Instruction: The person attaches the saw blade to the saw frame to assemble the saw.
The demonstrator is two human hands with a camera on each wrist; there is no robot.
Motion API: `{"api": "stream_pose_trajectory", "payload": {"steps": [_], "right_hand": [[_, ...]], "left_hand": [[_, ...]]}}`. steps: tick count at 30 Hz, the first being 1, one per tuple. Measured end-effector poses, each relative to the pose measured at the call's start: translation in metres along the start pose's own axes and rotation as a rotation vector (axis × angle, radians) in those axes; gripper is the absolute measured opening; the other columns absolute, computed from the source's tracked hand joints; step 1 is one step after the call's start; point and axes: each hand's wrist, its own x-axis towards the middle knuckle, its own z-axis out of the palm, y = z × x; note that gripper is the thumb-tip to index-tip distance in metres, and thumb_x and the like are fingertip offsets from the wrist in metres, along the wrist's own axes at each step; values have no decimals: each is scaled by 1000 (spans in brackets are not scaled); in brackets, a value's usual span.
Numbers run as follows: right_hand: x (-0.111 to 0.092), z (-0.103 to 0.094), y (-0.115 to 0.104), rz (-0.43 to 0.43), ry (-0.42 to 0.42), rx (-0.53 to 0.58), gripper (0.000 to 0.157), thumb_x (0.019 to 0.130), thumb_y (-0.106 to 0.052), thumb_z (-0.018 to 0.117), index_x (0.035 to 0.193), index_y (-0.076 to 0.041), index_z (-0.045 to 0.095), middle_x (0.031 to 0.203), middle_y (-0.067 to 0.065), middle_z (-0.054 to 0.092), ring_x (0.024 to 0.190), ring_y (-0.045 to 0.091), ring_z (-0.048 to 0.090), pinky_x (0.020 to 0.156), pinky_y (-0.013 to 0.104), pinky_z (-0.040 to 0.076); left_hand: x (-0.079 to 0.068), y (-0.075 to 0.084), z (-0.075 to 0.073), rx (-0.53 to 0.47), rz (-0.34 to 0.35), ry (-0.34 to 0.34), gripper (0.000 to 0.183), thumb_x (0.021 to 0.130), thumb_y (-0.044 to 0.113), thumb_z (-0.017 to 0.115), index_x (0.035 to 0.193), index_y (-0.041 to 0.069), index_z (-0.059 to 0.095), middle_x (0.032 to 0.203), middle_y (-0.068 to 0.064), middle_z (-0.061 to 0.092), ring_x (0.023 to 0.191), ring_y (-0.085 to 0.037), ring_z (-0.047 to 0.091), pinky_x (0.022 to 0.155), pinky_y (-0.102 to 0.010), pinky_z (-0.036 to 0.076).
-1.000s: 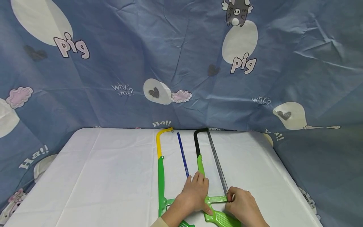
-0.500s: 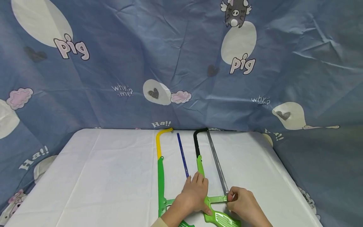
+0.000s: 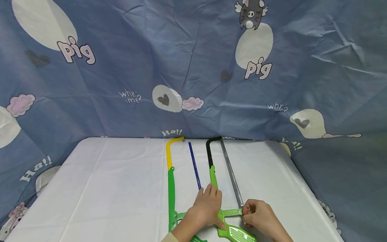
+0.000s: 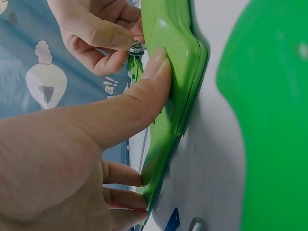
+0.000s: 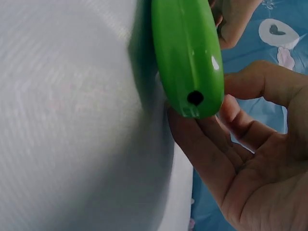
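A light green hacksaw (image 3: 240, 233) with a black front arm lies on the table, a grey metal blade (image 3: 232, 173) running along its right side. My left hand (image 3: 207, 206) holds its frame down, the thumb pressing the handle and the fingertips against the frame's far part. At the near end of the blade, my right hand (image 3: 260, 215) pinches a small threaded metal nut (image 4: 136, 48) between thumb and forefinger. In the right wrist view the handle's butt hides that pinch. Just left of my left hand lies a loose blue saw blade (image 3: 195, 164), its near end hidden.
A second hacksaw (image 3: 171, 191), darker green with a yellow front arm, lies to the left without a blade in it; my left forearm covers part of it. Under everything is a white-covered table (image 3: 121, 188). Behind hangs a blue printed cloth (image 3: 193, 67).
My right hand has shifted very slightly to the right, its finger and thumb turning a little at the nut. The left hand and both hacksaws stay almost where they were.
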Motion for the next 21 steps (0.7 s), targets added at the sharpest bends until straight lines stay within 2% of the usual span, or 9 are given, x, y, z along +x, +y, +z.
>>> {"api": "stream_pose_trajectory", "payload": {"steps": [10,15,21], "right_hand": [[4,-4,14,30,-98,182,16,75,-1,67,89,4,61,65,4,63,66,21,69,62,35,60],[7,-7,20,37,-160,276,16,76,0,63,91,5,60,64,2,62,69,23,72,65,39,62],[9,-9,21,49,-193,332,18,76,-2,65,93,4,60,66,2,65,72,23,73,69,39,62]], "left_hand": [[0,0,1,11,0,-2,107,52,72,83,127,3,51,135,-16,47,136,-31,42,109,-52,43],[0,0,1,15,2,-6,106,52,72,83,127,4,51,135,-17,47,136,-31,41,109,-52,42],[1,-1,2,16,5,1,107,52,72,83,127,4,51,135,-17,47,136,-31,42,108,-52,42]]}}
